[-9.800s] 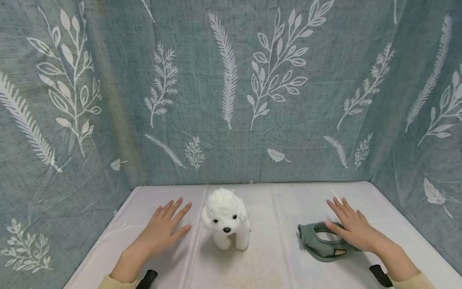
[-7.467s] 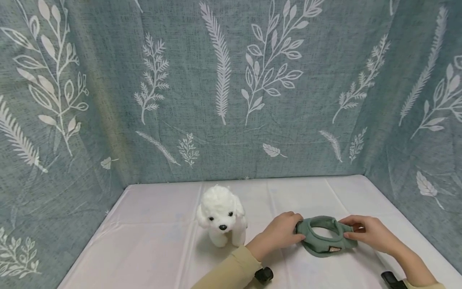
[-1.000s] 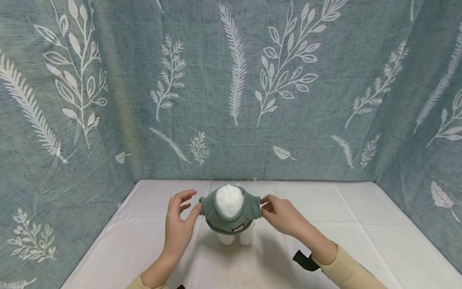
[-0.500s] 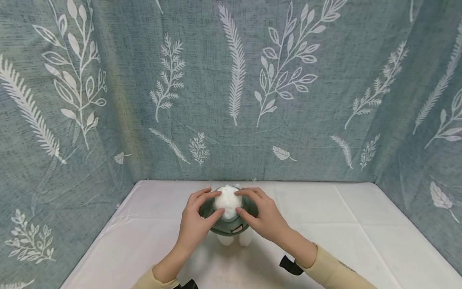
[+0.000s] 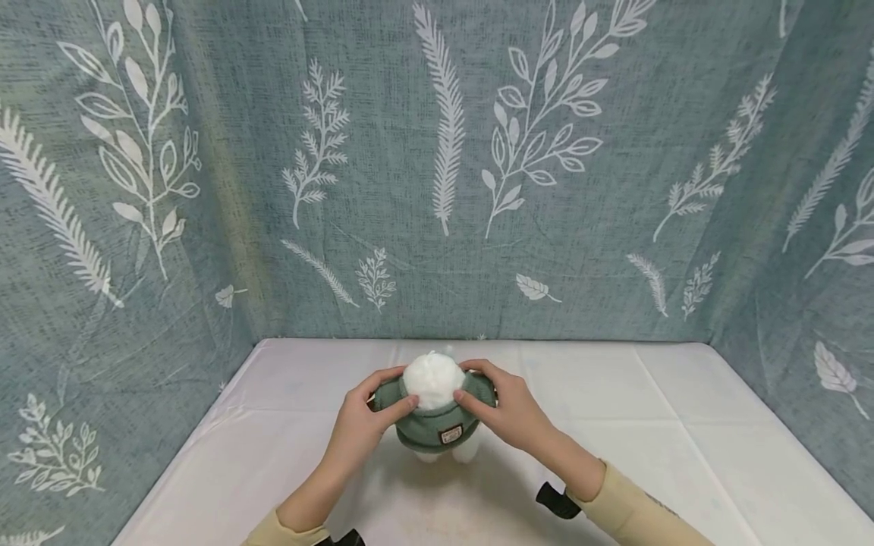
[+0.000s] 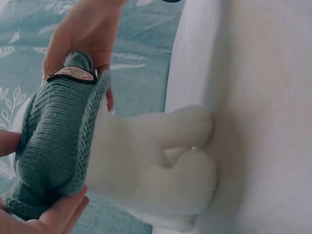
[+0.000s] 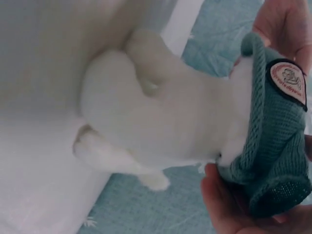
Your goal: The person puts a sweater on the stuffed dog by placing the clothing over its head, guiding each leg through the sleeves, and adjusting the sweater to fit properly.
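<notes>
From the head view, left hand (image 5: pixel 362 421) and right hand (image 5: pixel 508 413) grip a green knit garment (image 5: pixel 433 425) around a white plush dog (image 5: pixel 432 379) between them. Both wrist views show fingers pinching the knit, dog's legs on the white cloth (image 6: pixel 273 97).

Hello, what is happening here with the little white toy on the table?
A person is putting a small green knitted garment on a white plush dog that stands on a white-covered table. The left hand and the right hand each grip one side of the garment. It sits around the toy's head and neck, with the white top of the head poking out through the opening and the toy's legs showing below.
</notes>
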A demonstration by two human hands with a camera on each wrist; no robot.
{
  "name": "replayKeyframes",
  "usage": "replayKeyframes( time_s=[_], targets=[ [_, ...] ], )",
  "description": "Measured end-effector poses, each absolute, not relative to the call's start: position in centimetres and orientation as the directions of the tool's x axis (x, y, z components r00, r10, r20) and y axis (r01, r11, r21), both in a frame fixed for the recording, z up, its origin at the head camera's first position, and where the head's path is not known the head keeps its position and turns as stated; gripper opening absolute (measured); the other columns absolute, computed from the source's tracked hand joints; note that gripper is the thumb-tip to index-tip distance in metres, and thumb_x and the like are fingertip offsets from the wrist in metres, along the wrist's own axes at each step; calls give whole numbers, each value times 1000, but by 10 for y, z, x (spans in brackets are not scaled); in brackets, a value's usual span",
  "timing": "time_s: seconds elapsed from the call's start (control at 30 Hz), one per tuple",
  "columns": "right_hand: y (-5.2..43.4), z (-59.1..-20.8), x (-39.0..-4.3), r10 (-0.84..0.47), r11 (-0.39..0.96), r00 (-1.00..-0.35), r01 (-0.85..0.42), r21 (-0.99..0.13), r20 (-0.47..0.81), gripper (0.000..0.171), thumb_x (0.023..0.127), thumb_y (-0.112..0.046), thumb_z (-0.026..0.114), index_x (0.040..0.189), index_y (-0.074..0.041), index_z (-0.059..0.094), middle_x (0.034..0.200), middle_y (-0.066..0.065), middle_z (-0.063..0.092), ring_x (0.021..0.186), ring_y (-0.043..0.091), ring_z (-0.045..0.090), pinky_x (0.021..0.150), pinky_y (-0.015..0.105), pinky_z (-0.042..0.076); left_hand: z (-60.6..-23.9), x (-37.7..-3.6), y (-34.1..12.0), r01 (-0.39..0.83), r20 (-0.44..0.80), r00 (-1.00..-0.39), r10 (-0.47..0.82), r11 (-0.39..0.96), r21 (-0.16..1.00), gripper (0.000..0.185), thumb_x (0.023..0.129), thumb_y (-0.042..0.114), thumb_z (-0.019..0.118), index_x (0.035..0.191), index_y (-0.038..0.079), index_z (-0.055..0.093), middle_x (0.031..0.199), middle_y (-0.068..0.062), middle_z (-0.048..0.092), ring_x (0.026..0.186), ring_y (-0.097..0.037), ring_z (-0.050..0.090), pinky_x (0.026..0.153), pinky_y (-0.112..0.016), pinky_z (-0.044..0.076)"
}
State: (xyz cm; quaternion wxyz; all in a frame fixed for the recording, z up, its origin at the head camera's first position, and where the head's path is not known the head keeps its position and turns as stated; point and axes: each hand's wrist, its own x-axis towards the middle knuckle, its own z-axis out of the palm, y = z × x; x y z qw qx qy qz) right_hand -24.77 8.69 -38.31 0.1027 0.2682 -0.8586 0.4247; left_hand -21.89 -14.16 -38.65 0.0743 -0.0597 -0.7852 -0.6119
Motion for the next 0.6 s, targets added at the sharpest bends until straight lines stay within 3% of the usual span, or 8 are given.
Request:
replayKeyframes(
  time_s=[0.27,0.6],
  targets=[
    [94,-383,-252,-415,505,-873,-456,-733,258,43,92,-43,59,128,-22,54,118,1,64,107,18,61,83,35,51,-389,-219,-142,44,45,-999,-5,116,992,51,80,27,76,126,11,60,126,-10,58,110,-21,59,86,-33,53],
    [97,-380,-261,-488,544,-866,-397,-740,106,49,95,-46,51,130,-11,53,120,11,62,102,21,62,74,29,53,-391,-229,-142,-178,-176,-984,38,-77,981,51,83,19,74,124,-5,57,123,-21,55,96,-16,64,85,-31,54]
  ],
)
